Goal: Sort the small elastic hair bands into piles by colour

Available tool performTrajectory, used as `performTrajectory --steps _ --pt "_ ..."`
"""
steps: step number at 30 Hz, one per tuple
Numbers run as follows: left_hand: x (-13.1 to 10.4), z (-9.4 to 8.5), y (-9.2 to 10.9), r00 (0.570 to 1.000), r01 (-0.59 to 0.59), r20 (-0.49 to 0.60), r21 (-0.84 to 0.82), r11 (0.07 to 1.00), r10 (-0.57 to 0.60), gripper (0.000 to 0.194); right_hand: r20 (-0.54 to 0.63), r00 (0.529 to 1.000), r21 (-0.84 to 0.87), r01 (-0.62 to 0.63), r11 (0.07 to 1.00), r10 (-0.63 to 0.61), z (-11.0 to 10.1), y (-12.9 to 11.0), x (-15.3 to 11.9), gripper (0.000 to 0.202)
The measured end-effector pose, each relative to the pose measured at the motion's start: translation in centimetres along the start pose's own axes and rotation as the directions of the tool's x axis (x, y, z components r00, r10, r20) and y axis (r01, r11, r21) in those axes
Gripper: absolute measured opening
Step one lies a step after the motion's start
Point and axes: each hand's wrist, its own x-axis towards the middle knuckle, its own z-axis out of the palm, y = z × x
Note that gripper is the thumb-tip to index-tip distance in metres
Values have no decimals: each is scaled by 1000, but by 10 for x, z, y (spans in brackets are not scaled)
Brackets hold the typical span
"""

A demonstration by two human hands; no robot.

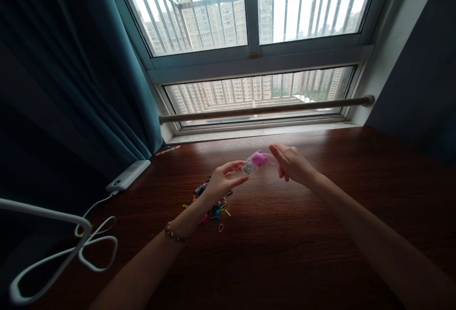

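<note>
A small clear plastic container with a pink lid (259, 159) is tilted above the table, a printed label on its clear side. My left hand (221, 181) is closed on its clear end, thumb below and fingers above. On the other side my right hand (291, 162) pinches the thin pink strap (271, 159) that loops from the lid. Partly hidden behind my left wrist, a pile of small colourful elastic bands (215, 211) lies on the table. One loose pink band (221, 228) rests just in front of that pile.
The dark wooden table (270, 253) runs up to a barred window with a metal rail (270, 109). At left a white power strip (128, 175) lies by the blue curtain (117, 87). A white cable (99, 267) and a bent white tube (46, 210) are nearer.
</note>
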Motion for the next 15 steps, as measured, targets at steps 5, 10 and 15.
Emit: performTrajectory --steps 5,10,15 --pt "22 -32 -18 988 38 -142 -199 979 -67 44 -9 1000 9 -14 1000 14 -4 -1 1 57" --pt "53 -55 -45 978 21 -201 -191 981 -60 43 75 997 -60 20 998 -16 0 -1 1 54" --pt "81 -59 -75 972 59 -219 -134 989 -88 43 184 983 -150 23 988 5 5 2 2 50"
